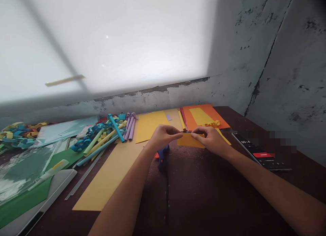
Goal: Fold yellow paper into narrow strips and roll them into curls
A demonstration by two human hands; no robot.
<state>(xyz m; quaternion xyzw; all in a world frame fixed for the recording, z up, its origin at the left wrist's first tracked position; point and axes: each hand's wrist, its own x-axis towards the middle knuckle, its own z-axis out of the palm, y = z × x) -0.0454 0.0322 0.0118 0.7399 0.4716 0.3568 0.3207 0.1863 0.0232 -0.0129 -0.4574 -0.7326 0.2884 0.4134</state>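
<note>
Between my two hands, a small yellow piece of paper (190,140) is held up a little above the dark table. My left hand (165,136) pinches its left end between thumb and fingers. At the right end, the thumb and fingers of my right hand (209,137) are closed on the same paper. Below my left hand lies a dark blue tool (163,158) with a bit of red; its kind is partly hidden by the hand. Behind the hands is a larger yellow sheet (150,125). An orange sheet (219,117) with yellow paper on it lies beyond my right hand.
Rolled paper tubes (131,127) and curled paper strips (81,144) are piled at the left. A long tan sheet (112,175) lies left of my forearm. Green paper (33,198) and a clear plastic packet (22,171) are farther left. A phone (259,154) rests at the right.
</note>
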